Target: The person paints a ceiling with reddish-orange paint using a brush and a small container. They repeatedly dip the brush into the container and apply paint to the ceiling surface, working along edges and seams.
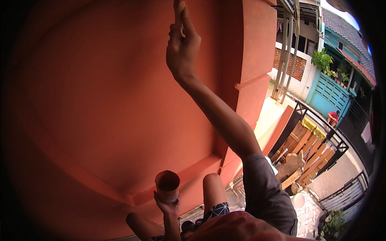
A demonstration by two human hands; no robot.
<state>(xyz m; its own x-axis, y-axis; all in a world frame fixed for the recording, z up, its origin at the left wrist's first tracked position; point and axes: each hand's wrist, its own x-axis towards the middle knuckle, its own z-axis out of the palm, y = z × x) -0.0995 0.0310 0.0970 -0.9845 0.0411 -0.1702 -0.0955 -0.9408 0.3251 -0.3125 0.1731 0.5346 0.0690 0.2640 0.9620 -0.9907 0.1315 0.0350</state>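
Note:
My left hand [168, 205], low in front of me, is wrapped round a cup-shaped container [172, 195]. Its mouth tilts toward my view and the inside looks dark reddish-brown; what it contains is too dark to tell. My right arm reaches up along the orange-red wall [120, 100]. High at the top edge, my right hand [184, 50] is closed on a thin pale handle [182, 7]. The tool's far end is out of the picture, so its kind does not show.
A wall pillar [257, 44] stands right of my raised arm. Beyond it are wooden planks [307, 148], a black metal gate [339, 146], a white bucket [298, 200] and a plant [333, 224]. Across the lane, a person in red [333, 117] sits by a turquoise wall [327, 90].

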